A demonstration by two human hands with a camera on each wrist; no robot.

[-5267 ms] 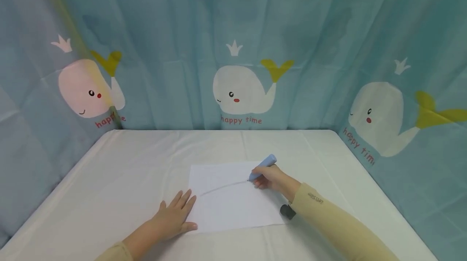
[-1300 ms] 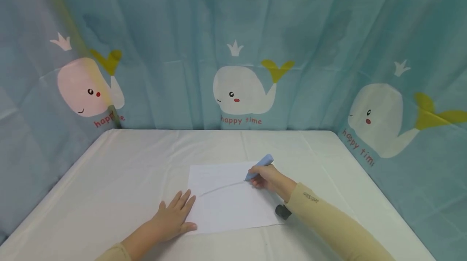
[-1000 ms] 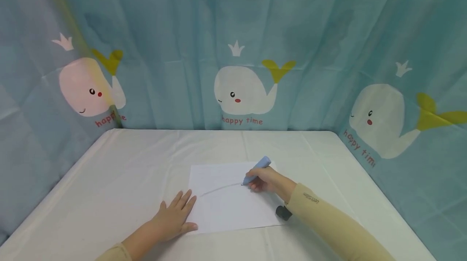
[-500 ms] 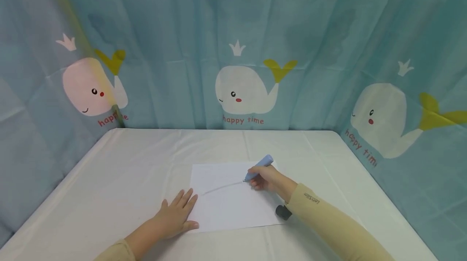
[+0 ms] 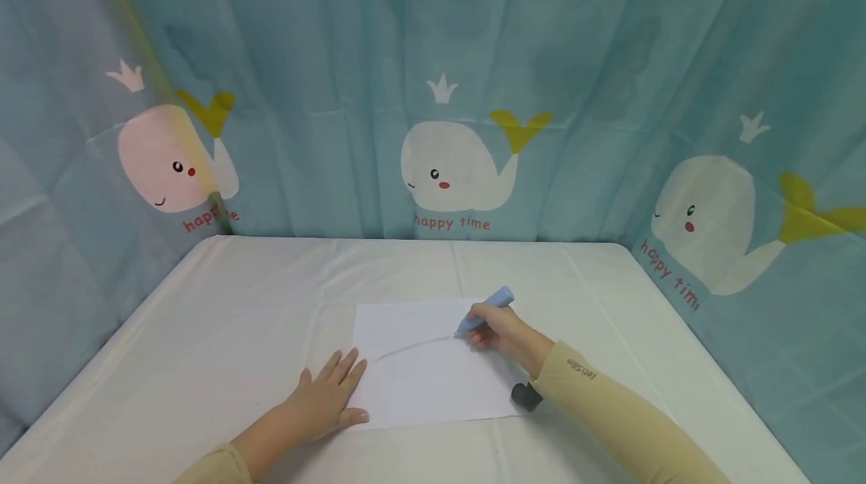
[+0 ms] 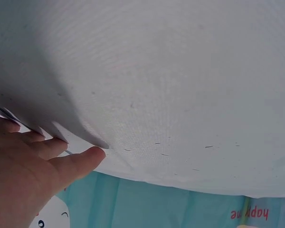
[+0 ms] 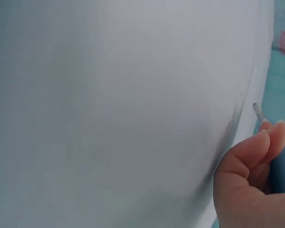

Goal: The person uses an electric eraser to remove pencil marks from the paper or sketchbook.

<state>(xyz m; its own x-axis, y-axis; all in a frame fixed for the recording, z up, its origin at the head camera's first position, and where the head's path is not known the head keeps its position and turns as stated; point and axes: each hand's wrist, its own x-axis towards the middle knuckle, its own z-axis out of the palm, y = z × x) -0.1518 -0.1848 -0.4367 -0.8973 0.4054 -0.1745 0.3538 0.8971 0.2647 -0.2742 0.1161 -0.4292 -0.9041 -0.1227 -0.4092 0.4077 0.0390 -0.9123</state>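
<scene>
A white sheet of paper (image 5: 419,386) lies on the white-covered table, with one grey, slightly curved line (image 5: 413,347) across it. My right hand (image 5: 499,328) pinches a thick light-blue electric eraser (image 5: 501,296), tilted, its tip at the line's right end. In the right wrist view, thumb and fingers close round the blue body (image 7: 282,166) and a thin pale tip (image 7: 258,110) sticks out. My left hand (image 5: 321,401) rests flat with fingers spread, fingertips and thumb at the sheet's left edge. The left wrist view shows this hand (image 6: 42,166) against the white surface.
A small black object (image 5: 524,396) sits beneath the right cuff, over the sheet's lower right corner. Blue curtains (image 5: 325,168) with printed whales stand behind and beside the table (image 5: 237,304).
The right hand has made small back-and-forth shifts with the electric eraser near the line's right end. Compared with the oldest frame, the line ends slightly farther left. The left hand stays put.
</scene>
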